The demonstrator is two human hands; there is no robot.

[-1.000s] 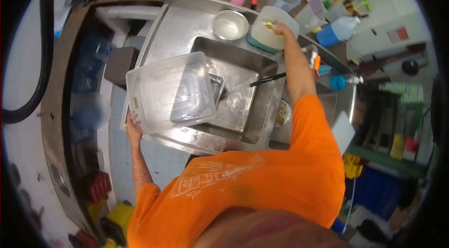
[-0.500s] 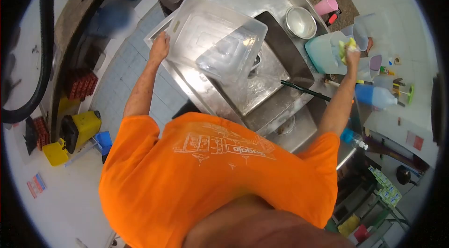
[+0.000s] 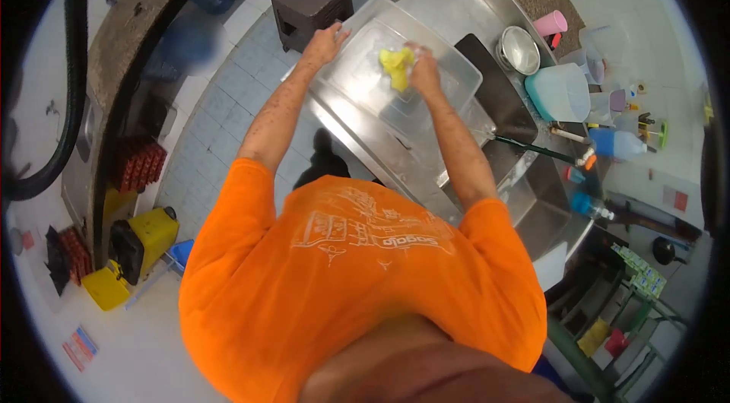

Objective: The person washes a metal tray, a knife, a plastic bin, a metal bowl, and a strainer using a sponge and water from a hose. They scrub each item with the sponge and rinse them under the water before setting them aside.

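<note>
A large translucent plastic bin (image 3: 353,72) lies tilted over the near edge of the steel sink. My left hand (image 3: 327,44) grips its left rim. My right hand (image 3: 426,72) is over the bin's inside, closed on a crumpled yellow cleaning cloth (image 3: 396,68) that appears to touch the bottom. Part of the sink basin (image 3: 498,84) is covered by the bin. A dark green hose (image 3: 536,148) reaches toward the basin from the right.
A steel bowl (image 3: 519,51) and a pale teal tub (image 3: 559,93) stand along the sink's far side. Pink cup (image 3: 550,23) and blue bottle (image 3: 614,141) sit further right. A brown stool (image 3: 312,4) is on the floor at upper left.
My right hand has moved left with the yellow cloth, from above the teal tub into the bin. The left hand still holds the rim, and the view has shifted.
</note>
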